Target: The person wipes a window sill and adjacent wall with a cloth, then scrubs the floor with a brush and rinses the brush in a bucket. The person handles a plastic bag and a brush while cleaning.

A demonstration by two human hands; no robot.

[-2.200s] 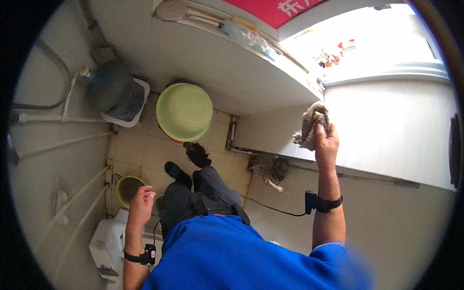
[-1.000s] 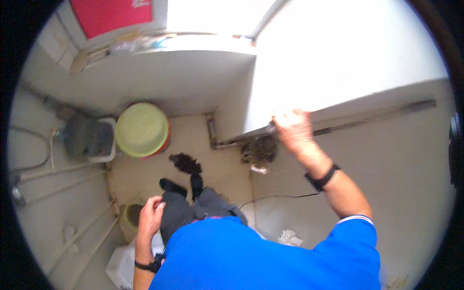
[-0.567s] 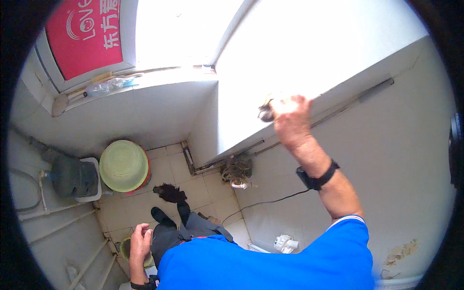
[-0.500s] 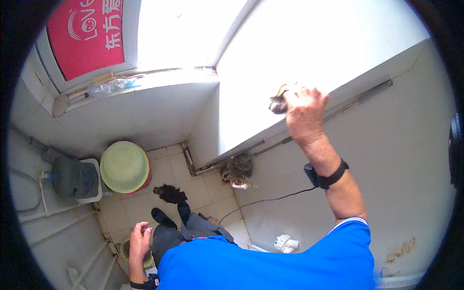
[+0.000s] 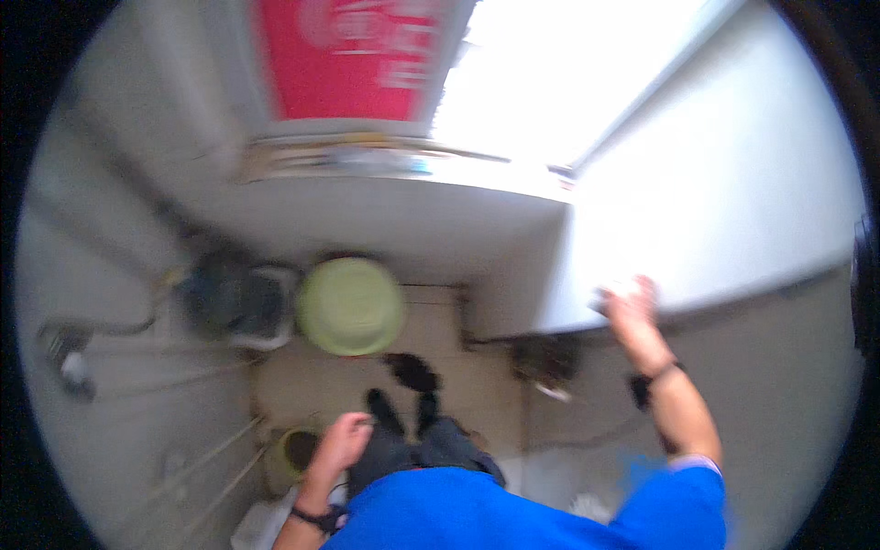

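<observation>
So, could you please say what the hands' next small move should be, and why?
Perhaps slide the right hand a little along the white wall; it seems to hold a cloth near the wall's lower edge, though blur hides any contact.

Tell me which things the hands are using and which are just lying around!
In use, it seems:
greyish wad, blurred, in the right hand
white panel beside it

Just around:
pale green basin
dark shaggy thing on the floor
dark jug
small bucket near the left hand
</observation>
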